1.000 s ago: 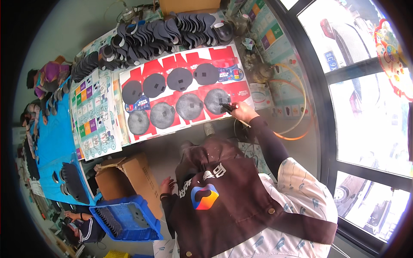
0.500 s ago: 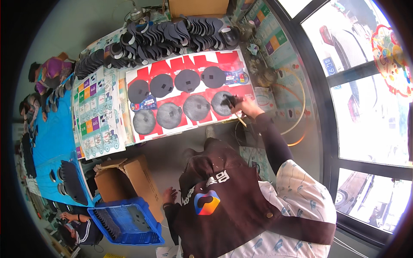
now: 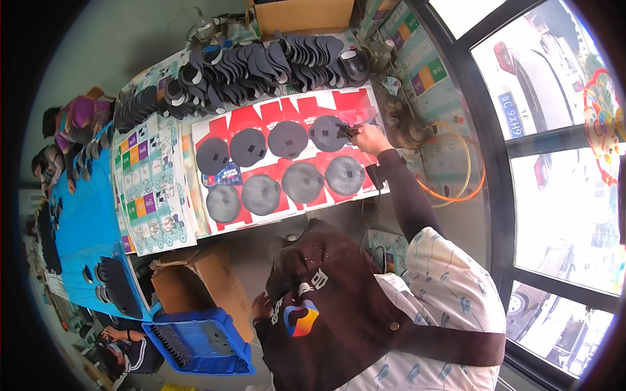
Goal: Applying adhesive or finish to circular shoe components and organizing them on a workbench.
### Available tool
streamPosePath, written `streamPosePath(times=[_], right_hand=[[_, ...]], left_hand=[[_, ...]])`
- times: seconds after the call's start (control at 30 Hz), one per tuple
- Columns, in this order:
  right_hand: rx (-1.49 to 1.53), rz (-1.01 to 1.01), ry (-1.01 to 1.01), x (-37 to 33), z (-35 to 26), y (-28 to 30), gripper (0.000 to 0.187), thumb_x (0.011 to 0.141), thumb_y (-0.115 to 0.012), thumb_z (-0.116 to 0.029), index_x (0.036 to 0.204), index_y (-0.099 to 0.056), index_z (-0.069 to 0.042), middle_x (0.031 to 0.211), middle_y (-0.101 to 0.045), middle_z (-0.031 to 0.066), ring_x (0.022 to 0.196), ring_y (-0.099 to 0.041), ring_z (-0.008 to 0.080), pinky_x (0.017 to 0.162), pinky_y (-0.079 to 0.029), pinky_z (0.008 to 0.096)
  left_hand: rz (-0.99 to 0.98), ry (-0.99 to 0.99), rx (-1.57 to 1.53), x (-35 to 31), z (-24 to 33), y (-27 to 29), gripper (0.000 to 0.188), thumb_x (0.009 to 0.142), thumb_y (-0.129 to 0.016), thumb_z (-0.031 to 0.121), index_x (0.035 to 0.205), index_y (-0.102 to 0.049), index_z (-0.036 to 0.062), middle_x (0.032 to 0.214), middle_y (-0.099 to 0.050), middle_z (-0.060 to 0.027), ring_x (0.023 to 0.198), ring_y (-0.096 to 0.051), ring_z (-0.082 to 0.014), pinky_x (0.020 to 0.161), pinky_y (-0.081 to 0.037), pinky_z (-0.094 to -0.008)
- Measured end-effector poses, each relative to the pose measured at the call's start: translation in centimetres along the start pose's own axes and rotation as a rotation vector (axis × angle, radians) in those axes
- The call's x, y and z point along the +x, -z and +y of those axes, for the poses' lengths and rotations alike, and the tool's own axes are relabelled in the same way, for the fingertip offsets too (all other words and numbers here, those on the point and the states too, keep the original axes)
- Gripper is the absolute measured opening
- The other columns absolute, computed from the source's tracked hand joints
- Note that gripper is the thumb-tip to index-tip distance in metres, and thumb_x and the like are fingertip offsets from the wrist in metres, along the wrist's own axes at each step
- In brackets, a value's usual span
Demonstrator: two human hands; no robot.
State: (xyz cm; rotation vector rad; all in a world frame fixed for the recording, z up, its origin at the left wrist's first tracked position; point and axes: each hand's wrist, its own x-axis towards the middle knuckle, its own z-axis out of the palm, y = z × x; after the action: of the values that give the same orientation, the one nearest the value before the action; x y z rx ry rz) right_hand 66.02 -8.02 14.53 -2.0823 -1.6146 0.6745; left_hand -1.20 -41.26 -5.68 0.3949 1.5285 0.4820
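Two rows of flat, round dark pads lie on a red-and-white printed sheet (image 3: 251,117). The near-row pads, such as the rightmost near pad (image 3: 336,179), have a pale, cloudy surface; the far row looks darker. Every pad carries one or more small black squares. Over the rightmost far pad (image 3: 323,138), my right hand (image 3: 370,140) is closed around a small dark tool (image 3: 349,130) whose exact kind I cannot make out. Low beside my dark apron, my left hand (image 3: 261,306) hangs with loose fingers and nothing visible in it.
Stacked dark curved pieces (image 3: 248,65) line the table's back. An orange hose (image 3: 450,195) loops at the right by the window. Left of my legs are a cardboard box (image 3: 195,283) and a blue crate (image 3: 195,345). Other people work at a blue-covered table (image 3: 85,215).
My right hand has moved with the dark tool from the rightmost near pad to the rightmost far pad. That near pad now looks paler. My left hand has shifted slightly, still by the apron.
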Motion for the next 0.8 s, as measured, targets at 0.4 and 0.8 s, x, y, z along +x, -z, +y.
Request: streamPosePath(times=[0.4,0.8], right_hand=[[0.024,-0.086,-0.068,3.1,1.4,-0.1,0.026,0.08,-0.065,-0.019,0.098,-0.069,-0.001,0.09,-0.068,0.0266,0.09,-0.064,0.0461,0.077,-0.051,0.0505],[-0.035,-0.062,-0.131,2.1,3.8,0.7,0.027,0.083,-0.052,-0.016,0.097,-0.071,-0.001,0.092,-0.066,0.0303,0.095,-0.064,0.0473,0.086,-0.05,0.0552]], left_hand=[[0.137,0.041,0.023,0.3,8.5,-3.3,0.038,0.098,-0.057,0.031,0.126,-0.062,0.0062,0.105,-0.071,-0.0126,0.089,-0.069,-0.023,0.066,-0.048,-0.0319],[0.038,0.033,0.048,1.2,8.8,-4.0,0.035,0.099,-0.057,0.023,0.129,-0.059,0.0044,0.104,-0.071,-0.0138,0.089,-0.069,-0.0237,0.066,-0.052,-0.0338]])
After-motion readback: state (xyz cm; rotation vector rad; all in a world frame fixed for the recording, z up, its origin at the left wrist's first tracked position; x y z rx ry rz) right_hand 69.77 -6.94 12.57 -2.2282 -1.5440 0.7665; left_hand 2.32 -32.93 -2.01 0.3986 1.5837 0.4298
